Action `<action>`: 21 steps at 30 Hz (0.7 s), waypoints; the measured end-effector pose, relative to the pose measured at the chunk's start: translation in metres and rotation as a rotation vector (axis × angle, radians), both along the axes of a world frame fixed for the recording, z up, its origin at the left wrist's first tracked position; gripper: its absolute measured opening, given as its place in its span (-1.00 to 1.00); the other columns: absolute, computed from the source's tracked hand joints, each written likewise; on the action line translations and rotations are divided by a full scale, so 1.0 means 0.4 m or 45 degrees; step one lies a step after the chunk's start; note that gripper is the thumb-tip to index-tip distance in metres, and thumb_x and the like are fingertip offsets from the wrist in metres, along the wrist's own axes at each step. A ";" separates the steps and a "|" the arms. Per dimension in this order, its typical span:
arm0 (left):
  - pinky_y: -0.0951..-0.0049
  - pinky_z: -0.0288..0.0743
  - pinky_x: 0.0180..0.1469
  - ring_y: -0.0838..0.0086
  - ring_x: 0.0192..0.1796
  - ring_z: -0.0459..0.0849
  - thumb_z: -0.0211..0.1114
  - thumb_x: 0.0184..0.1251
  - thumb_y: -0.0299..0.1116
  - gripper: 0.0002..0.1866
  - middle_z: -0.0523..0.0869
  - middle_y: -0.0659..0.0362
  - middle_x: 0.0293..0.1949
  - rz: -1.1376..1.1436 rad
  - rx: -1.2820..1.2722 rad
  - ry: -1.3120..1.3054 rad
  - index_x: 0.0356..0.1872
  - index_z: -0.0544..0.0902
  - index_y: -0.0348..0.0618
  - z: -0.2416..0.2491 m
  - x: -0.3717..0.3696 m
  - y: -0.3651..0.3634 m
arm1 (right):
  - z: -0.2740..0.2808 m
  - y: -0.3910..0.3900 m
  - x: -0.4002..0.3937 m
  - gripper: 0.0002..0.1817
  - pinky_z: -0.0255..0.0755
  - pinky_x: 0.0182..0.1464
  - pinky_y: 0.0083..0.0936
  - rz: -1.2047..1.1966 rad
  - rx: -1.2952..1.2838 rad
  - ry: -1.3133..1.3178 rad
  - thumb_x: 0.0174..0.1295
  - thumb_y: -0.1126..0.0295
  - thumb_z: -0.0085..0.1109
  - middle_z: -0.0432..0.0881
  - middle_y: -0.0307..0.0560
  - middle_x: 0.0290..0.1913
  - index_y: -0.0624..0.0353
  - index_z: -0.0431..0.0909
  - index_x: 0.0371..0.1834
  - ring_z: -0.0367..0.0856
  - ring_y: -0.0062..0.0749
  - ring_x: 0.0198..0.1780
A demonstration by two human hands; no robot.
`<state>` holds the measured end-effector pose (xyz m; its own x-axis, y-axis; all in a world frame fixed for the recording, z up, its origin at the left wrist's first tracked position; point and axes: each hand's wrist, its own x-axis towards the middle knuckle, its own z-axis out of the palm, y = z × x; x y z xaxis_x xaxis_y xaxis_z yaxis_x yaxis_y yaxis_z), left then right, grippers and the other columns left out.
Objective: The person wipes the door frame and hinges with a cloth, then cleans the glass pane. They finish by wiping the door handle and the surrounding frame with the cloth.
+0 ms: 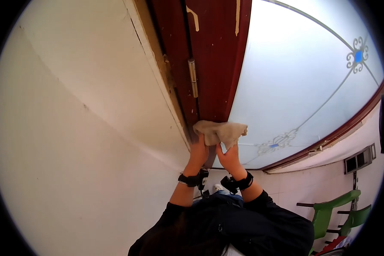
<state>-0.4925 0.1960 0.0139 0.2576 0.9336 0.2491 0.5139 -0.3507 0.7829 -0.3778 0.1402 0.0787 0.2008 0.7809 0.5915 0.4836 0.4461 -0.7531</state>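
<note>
A beige cloth [221, 131] is bunched up against the lower part of the dark red door frame [214, 64], its right end overlapping the frosted glass in this view. My left hand [198, 152] is closed on the cloth's left part, with the fingers mostly hidden by the fabric. On the right side, my right hand [229, 157] grips the cloth from below, thumb raised against it. A metal hinge [192, 77] sits on the wood above both hands. Each wrist wears a black strap with a small device.
A cream wall [93, 141] runs close along the left. Frosted glass [294, 72] with scroll patterns and blue accents fills the upper right. Green chairs [328, 213] stand at the lower right, near a dark framed object [359, 160]. Pale floor tiles lie below.
</note>
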 end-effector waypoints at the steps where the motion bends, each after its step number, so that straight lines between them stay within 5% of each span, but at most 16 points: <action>1: 0.06 0.36 -0.22 -0.13 -0.23 0.47 -0.04 0.14 -0.49 -0.50 0.49 -0.28 -0.21 0.002 -0.005 -0.001 0.15 0.14 -0.22 -0.046 0.004 0.001 | -0.028 -0.003 -0.001 -0.60 0.12 0.11 -0.28 0.002 -0.005 -0.001 -0.04 0.48 0.04 0.37 0.18 -0.02 0.32 0.35 -0.05 0.29 0.08 0.03; 4: 0.07 0.34 -0.14 -0.16 -0.14 0.43 -0.04 0.14 -0.51 -0.49 0.45 -0.29 -0.15 -0.025 -0.116 -0.106 0.17 0.12 -0.22 -0.133 0.007 -0.020 | -0.116 -0.013 0.005 -0.57 0.09 0.14 -0.35 0.009 -0.077 -0.077 -0.03 0.54 0.04 0.37 0.16 -0.01 0.35 0.30 -0.01 0.28 -0.02 0.08; 8: 0.30 0.34 -0.03 0.05 -0.06 0.48 -0.12 0.11 -0.60 -0.62 0.50 -0.20 -0.18 -0.055 -0.158 -0.212 0.02 0.26 -0.34 -0.155 -0.001 -0.045 | -0.217 -0.001 0.035 -0.57 0.21 0.06 -0.44 0.098 -0.288 0.203 -0.04 0.52 0.09 0.44 0.05 -0.09 0.34 0.32 -0.04 0.39 -0.23 -0.01; 10: 0.33 0.32 0.01 0.10 -0.02 0.46 -0.10 0.11 -0.60 -0.60 0.48 -0.18 -0.12 -0.084 -0.176 -0.279 0.04 0.24 -0.33 -0.131 -0.002 -0.052 | -0.195 0.003 0.034 -0.59 0.27 0.01 -0.49 0.141 -0.407 0.390 -0.04 0.51 0.11 0.47 -0.01 -0.12 0.34 0.33 -0.05 0.43 -0.33 -0.06; 12: 0.37 0.28 0.06 0.19 0.03 0.42 -0.07 0.07 -0.62 -0.53 0.42 -0.11 -0.04 0.001 0.027 -0.446 0.09 0.18 -0.35 -0.092 0.003 -0.062 | -0.147 0.010 0.033 -0.65 0.33 -0.09 -0.60 0.332 -0.677 0.914 0.00 0.51 0.13 0.51 -0.14 -0.20 0.31 0.37 -0.11 0.46 -0.48 -0.15; 15: 0.41 0.06 0.19 0.31 0.16 0.23 0.08 0.08 -0.49 -0.43 0.27 -0.06 0.09 -0.152 -0.168 -0.674 0.14 0.11 -0.37 0.020 -0.003 -0.061 | -0.042 0.015 0.010 -0.76 0.37 -0.23 -0.66 0.284 -0.545 1.061 0.00 0.50 0.16 0.52 -0.22 -0.28 0.28 0.45 -0.23 0.47 -0.59 -0.27; 21: 0.49 0.23 0.05 0.39 -0.01 0.40 0.10 0.10 -0.45 -0.57 0.44 0.00 -0.06 -0.104 -0.211 -0.951 0.01 0.28 -0.37 0.170 0.011 -0.045 | 0.050 0.063 0.026 -0.82 0.37 -0.24 -0.65 0.326 -0.402 1.032 0.02 0.51 0.15 0.53 -0.20 -0.32 0.27 0.46 -0.28 0.48 -0.59 -0.29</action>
